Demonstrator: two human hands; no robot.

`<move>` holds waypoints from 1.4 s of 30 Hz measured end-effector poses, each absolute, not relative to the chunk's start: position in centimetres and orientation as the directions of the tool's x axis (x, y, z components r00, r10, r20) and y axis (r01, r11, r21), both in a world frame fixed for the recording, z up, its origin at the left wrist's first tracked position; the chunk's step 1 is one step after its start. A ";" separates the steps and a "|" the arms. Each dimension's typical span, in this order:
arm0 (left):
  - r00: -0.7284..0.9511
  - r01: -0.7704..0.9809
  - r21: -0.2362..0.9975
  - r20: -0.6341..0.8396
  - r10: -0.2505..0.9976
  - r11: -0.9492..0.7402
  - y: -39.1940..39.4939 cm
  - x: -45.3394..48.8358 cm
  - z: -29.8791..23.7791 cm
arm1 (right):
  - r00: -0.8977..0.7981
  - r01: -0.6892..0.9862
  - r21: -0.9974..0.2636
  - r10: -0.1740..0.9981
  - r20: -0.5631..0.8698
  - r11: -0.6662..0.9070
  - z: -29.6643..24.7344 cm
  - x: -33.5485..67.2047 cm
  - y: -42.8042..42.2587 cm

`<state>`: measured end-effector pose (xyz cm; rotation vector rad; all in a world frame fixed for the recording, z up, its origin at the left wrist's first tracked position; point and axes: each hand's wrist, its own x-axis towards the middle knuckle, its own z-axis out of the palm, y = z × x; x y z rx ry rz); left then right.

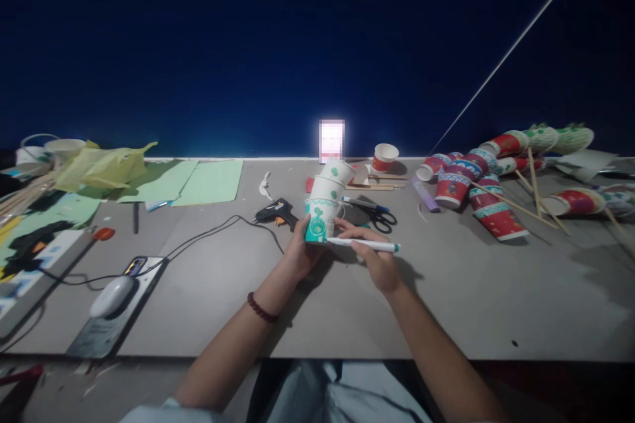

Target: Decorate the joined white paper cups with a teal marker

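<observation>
**Q:** What is the left hand [297, 252] gripping?

**A:** It is clasping the cup stack [322, 211] by the lowest cup, at the teal band, from the stack's left side.

**Q:** And the right hand [380, 264]?

**A:** It is pinching the marker [364, 244] between thumb and fingers. The marker's long axis is running nearly level, left to right, with the teal end pointing right.

**Q:** Where is the stack lying relative to that grip?

**A:** It is sitting to the left of the grip and just beyond it. The marker's left end is reaching the lowest cup's wall, but whether it is touching cannot be told. The three nested cups are leaning up and to the right.

**Q:** Which hand is nearer?

**A:** The left, which is in contact with the stack. The right is working just beside it.

**Q:** What is lying around them?

**A:** On the table [446, 304], a glue gun [275, 211] is lying behind-left and scissors [380, 217] behind-right.
</observation>
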<state>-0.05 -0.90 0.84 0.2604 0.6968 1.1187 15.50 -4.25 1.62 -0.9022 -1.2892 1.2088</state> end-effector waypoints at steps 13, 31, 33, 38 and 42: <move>0.253 -0.734 0.532 -0.364 0.896 0.423 -0.9 0.0 0.8 | -0.121 -0.129 -0.975 0.973 0.196 0.180 2.0 15.4 -4.3; 0.269 -0.720 0.545 -0.351 0.897 0.429 -1.0 -0.1 0.8 | -0.114 -0.114 -0.973 0.971 0.212 0.199 2.0 15.4 -4.3; 0.273 -0.717 0.548 -0.347 0.897 0.431 -1.0 0.0 0.9 | -0.096 -0.088 -0.974 0.972 0.217 0.208 2.0 15.3 -4.3; 0.277 -0.732 0.534 -0.334 0.901 0.423 -0.9 0.0 0.8 | -0.093 -0.086 -0.976 0.973 0.210 0.202 1.8 15.3 -4.2; 0.256 -0.730 0.536 -0.360 0.897 0.423 -0.9 0.0 0.8 | -0.123 -0.100 -0.975 0.970 0.212 0.200 1.7 15.4 -4.2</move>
